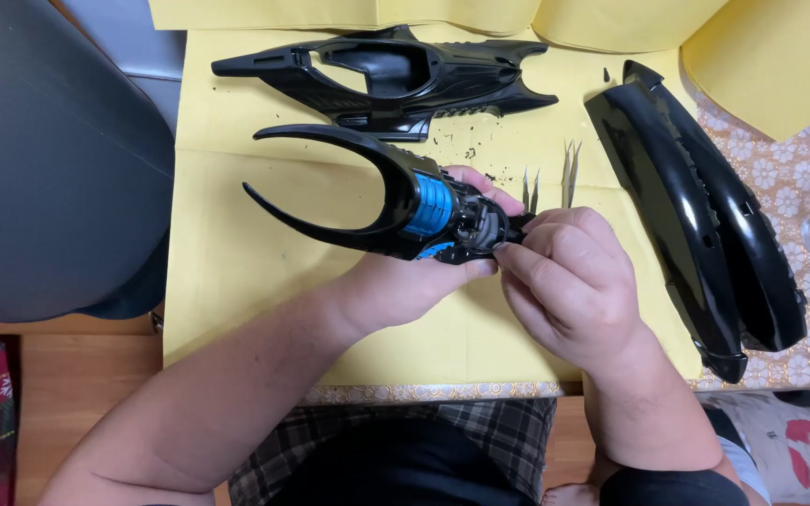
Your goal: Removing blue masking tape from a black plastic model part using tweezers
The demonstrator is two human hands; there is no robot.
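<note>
Left hand (396,281) closed around black forked model section (396,201) above the yellow tabletop sheet (236,281), right hand (569,281) pinching its rear; looks light, rigid, glossy-slippery, thin prongs fragile—grip the blue-ribbed middle.

both arms are bare from the wrists up to where they leave the view, with no sleeves, watch, bracelet or rings showing. the left hand (405,281) and the right hand (569,286) are broad, with short, plain, unpainted nails. the forearms are thick and rounded. at the lower edge, across the lap, lies a plaid cloth (367,440) in grey, dark and pale checks, with a dark black garment (405,473) below it. by the right elbow a small strip of white fabric (747,478) shows beside another dark patch of clothing.
</note>
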